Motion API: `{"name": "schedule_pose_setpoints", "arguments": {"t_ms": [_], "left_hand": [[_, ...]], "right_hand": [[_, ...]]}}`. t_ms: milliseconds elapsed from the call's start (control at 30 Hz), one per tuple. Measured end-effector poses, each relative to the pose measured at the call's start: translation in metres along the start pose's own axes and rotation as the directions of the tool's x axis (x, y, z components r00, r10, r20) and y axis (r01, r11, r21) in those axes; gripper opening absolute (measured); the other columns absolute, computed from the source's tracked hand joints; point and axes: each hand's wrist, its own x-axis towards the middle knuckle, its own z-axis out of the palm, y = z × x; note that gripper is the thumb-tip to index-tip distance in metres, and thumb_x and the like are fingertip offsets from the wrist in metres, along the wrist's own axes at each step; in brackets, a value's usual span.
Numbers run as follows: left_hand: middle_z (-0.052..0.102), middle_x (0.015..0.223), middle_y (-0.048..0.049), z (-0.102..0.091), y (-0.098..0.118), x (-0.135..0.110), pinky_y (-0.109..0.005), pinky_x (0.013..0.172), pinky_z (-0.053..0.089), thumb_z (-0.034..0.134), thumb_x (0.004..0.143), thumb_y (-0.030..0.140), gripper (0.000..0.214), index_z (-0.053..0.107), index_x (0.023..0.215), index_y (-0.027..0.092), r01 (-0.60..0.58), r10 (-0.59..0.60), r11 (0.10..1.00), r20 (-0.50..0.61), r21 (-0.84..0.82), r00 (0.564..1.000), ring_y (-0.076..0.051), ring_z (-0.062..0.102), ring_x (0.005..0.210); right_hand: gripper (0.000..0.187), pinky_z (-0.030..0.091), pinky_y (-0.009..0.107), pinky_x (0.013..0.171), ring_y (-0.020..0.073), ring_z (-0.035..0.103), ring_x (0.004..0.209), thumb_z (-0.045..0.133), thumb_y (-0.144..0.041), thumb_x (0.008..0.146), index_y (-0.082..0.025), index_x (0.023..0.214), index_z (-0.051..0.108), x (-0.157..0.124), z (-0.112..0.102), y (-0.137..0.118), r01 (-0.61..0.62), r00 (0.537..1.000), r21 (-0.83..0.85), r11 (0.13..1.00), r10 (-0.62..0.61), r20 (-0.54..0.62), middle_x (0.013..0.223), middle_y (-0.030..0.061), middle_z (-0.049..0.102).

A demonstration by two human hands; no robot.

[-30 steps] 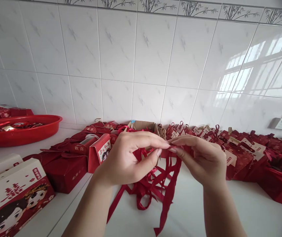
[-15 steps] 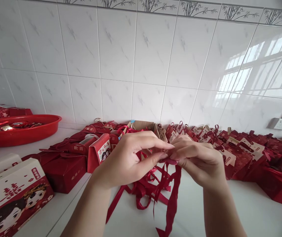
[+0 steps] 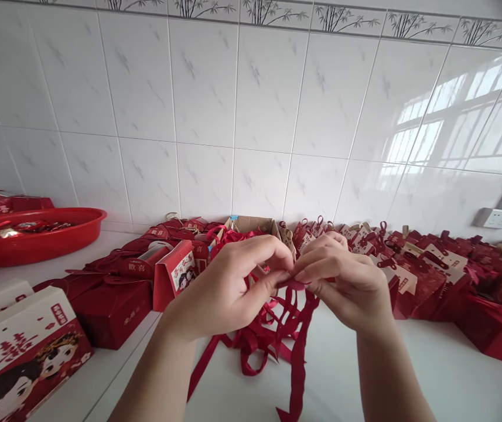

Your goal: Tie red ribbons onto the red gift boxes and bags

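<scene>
My left hand [image 3: 228, 287] and my right hand [image 3: 347, 281] meet above the white counter [image 3: 435, 381], fingertips pinched together on a red ribbon [image 3: 298, 357]. One strand of it hangs straight down from the pinch to the counter. A tangled pile of red ribbons [image 3: 259, 340] lies on the counter right under my hands. Behind my fingers stands a small open brown cardboard box [image 3: 253, 224] with ribbon spilling from it.
Rows of red gift boxes with tags [image 3: 430, 275] line the tiled wall at right, and more red boxes [image 3: 119, 293] sit at left. A red plastic basin [image 3: 35, 231] with wrapped sweets stands far left. White-and-red printed boxes [image 3: 17, 351] lie at the near left. A wall socket [image 3: 494, 218] is at right.
Both hands have curled tighter and dropped slightly, working the ribbon between the fingertips. The hanging strand has swung a little to the left.
</scene>
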Motion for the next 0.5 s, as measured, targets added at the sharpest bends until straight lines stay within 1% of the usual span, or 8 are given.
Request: {"name": "schedule_pose_setpoints", "arguments": {"t_ms": [100, 233, 300, 367, 433, 500], "left_hand": [[0.064, 0.086, -0.0023, -0.0011, -0.0009, -0.0001, -0.024, 0.065, 0.052, 0.05, 0.088, 0.012, 0.011, 0.056, 0.086, 0.02, 0.022, -0.021, 0.999, -0.018, 0.041, 1.0, -0.013, 0.061, 0.077], [0.063, 0.082, -0.0007, -0.0037, -0.0026, -0.0007, -0.023, 0.066, 0.052, 0.05, 0.087, 0.009, 0.012, 0.056, 0.084, 0.02, 0.01, -0.008, 0.997, -0.026, 0.07, 1.0, -0.012, 0.06, 0.074], [0.063, 0.084, -0.0005, -0.0045, -0.0027, -0.0012, -0.023, 0.067, 0.052, 0.051, 0.087, 0.009, 0.012, 0.056, 0.087, 0.02, -0.002, 0.003, 0.999, -0.015, 0.055, 1.0, -0.012, 0.061, 0.075], [0.066, 0.09, -0.001, -0.0048, -0.0022, -0.0016, -0.022, 0.068, 0.052, 0.053, 0.087, 0.009, 0.015, 0.059, 0.095, 0.02, -0.039, 0.039, 0.999, -0.003, 0.035, 0.999, -0.011, 0.063, 0.077], [0.068, 0.093, -0.0012, -0.0049, -0.0016, -0.0018, -0.022, 0.069, 0.052, 0.054, 0.087, 0.008, 0.023, 0.062, 0.104, 0.021, -0.1, 0.1, 0.994, -0.009, 0.045, 0.995, -0.011, 0.063, 0.077], [0.068, 0.09, -0.001, -0.005, -0.0015, -0.0014, -0.022, 0.069, 0.052, 0.055, 0.087, 0.006, 0.025, 0.066, 0.103, 0.021, -0.162, 0.165, 0.984, -0.037, 0.075, 0.986, -0.01, 0.063, 0.077]], "right_hand": [[0.014, 0.042, 0.04, 0.077, 0.0165, 0.063, 0.071, 0.06, -0.015, 0.087, -0.027, 0.084, 0.065, 0.0002, 0.0015, -0.0004, -0.002, 1.0, -0.008, 1.0, 0.002, 0.0, 0.077, -0.0017, 0.073], [0.015, 0.041, 0.041, 0.078, 0.0165, 0.062, 0.071, 0.058, -0.015, 0.088, -0.028, 0.084, 0.065, 0.0011, 0.0044, -0.0005, -0.013, 1.0, -0.014, 1.0, 0.013, 0.004, 0.079, -0.0022, 0.073], [0.014, 0.042, 0.04, 0.077, 0.0164, 0.062, 0.072, 0.059, -0.015, 0.088, -0.028, 0.085, 0.064, 0.0013, 0.0056, 0.0, -0.014, 1.0, 0.034, 0.999, 0.014, 0.005, 0.078, -0.0019, 0.073], [0.013, 0.044, 0.039, 0.074, 0.016, 0.062, 0.071, 0.06, -0.014, 0.087, -0.027, 0.086, 0.064, 0.0013, 0.0063, 0.0007, -0.014, 1.0, 0.122, 0.992, 0.012, 0.011, 0.076, -0.0017, 0.072], [0.012, 0.045, 0.038, 0.073, 0.0158, 0.062, 0.07, 0.06, -0.014, 0.087, -0.026, 0.087, 0.065, 0.0008, 0.0065, 0.0015, -0.026, 1.0, 0.18, 0.983, 0.022, 0.02, 0.073, -0.0015, 0.07], [0.01, 0.046, 0.039, 0.073, 0.0162, 0.062, 0.071, 0.061, -0.017, 0.087, -0.026, 0.086, 0.065, 0.0002, 0.0066, 0.0023, -0.046, 0.999, 0.182, 0.982, 0.045, 0.008, 0.074, -0.0006, 0.068]]}}
